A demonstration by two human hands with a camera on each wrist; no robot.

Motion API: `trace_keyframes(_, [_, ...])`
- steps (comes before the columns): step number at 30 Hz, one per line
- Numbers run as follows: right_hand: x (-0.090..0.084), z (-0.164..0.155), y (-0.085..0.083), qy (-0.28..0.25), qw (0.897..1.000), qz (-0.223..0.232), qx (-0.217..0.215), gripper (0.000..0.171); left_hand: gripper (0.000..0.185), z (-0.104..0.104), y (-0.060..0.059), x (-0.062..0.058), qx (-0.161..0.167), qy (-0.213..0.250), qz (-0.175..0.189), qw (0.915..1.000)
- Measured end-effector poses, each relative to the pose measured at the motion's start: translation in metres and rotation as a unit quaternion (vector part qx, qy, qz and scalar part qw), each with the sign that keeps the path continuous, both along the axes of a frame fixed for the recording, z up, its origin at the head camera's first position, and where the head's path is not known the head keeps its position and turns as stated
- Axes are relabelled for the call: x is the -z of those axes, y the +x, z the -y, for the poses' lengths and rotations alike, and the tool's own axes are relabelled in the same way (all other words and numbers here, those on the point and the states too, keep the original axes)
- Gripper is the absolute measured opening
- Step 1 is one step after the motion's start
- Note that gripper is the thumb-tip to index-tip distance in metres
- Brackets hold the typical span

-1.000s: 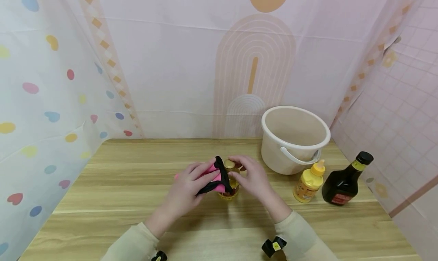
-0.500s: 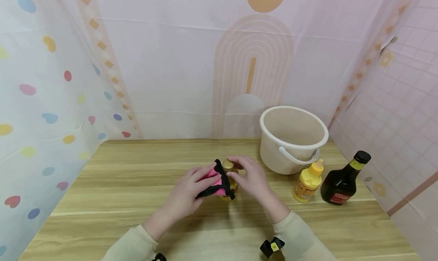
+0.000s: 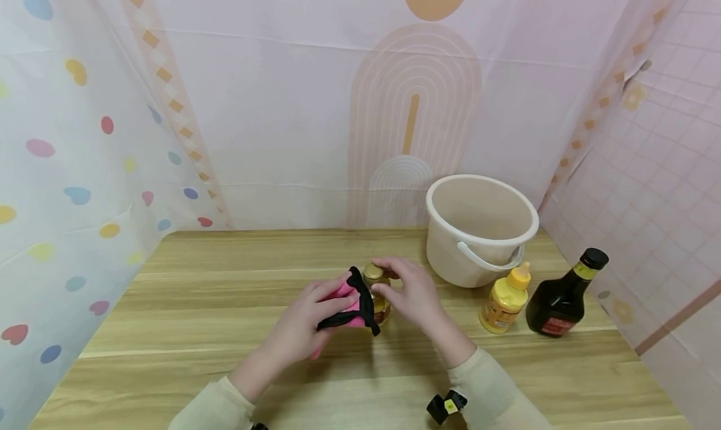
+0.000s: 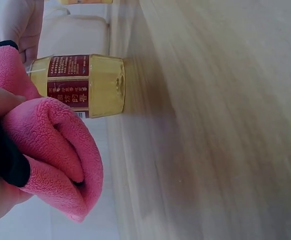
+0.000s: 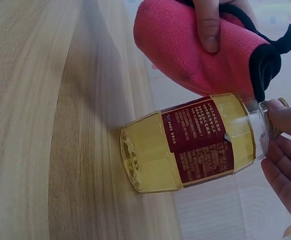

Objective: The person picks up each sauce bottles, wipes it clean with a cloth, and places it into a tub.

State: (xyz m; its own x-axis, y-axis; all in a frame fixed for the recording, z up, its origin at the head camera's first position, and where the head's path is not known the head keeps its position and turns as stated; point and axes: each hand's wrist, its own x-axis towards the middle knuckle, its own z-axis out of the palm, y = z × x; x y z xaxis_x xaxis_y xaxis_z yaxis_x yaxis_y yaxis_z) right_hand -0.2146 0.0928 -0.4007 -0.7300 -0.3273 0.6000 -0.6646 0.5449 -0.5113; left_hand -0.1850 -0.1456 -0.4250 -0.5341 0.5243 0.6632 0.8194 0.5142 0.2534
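Observation:
My left hand [image 3: 298, 323] grips a folded pink fleece cloth [image 4: 50, 145] with black edging, thumb pressed on top of it in the right wrist view. Close against the cloth stands a clear glass bottle [image 5: 200, 142] of yellow oil with a dark red label. In the head view the cloth covers part of its left side. My right hand [image 3: 414, 292] pinches the bottle's neck just below the gold cap [image 3: 373, 271], between thumb and fingers. The bottle's base is right at the tabletop in both wrist views.
Right of my hands stand a yellow squeeze bottle [image 3: 504, 302] and a dark sauce bottle [image 3: 557, 305] with a black cap. Behind them is a beige bucket [image 3: 445, 248] with its handle down. A patterned curtain [image 3: 281, 136] closes off the wooden table's [image 3: 197, 305] back.
My left hand has shifted the cloth slightly down along the bottle's side, and a pink end now hangs below that hand. The right hand keeps its hold on the neck.

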Motion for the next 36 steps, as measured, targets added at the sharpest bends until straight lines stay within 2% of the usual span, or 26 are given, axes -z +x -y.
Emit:
trace_keyframes(13, [0.002, 0.001, -0.002, 0.003, 1.000, -0.003, -0.001, 0.044, 0.048, 0.004, 0.001, 0.003, -0.004, 0.006, 0.007, 1.0000])
trace_keyframes(20, [0.001, 0.000, -0.002, 0.002, 1.000, -0.001, -0.001, 0.044, 0.053, 0.009, 0.004, 0.010, -0.006, -0.032, 0.018, 0.9993])
trace_keyframes(26, [0.000, -0.001, -0.002, 0.004, 1.000, -0.005, 0.001, 0.044, 0.053, 0.010, 0.004, 0.012, -0.012, -0.038, 0.042, 0.9983])
trace_keyframes(29, [0.001, -0.001, -0.002, 0.003, 1.000, -0.005, 0.005, 0.044, 0.053, 0.009, 0.004, 0.013, -0.023, -0.072, 0.059, 0.9954])
trace_keyframes(33, [0.001, -0.001, -0.001, 0.003, 1.000, 0.002, 0.009, 0.044, 0.056, 0.007, 0.006, 0.017, -0.032, -0.142, 0.088, 0.9854])
trace_keyframes(36, [0.001, 0.000, 0.000, 0.004, 1.000, 0.011, 0.008, 0.044, 0.058, 0.004, 0.006, 0.020, -0.033, -0.155, 0.098, 0.9825])
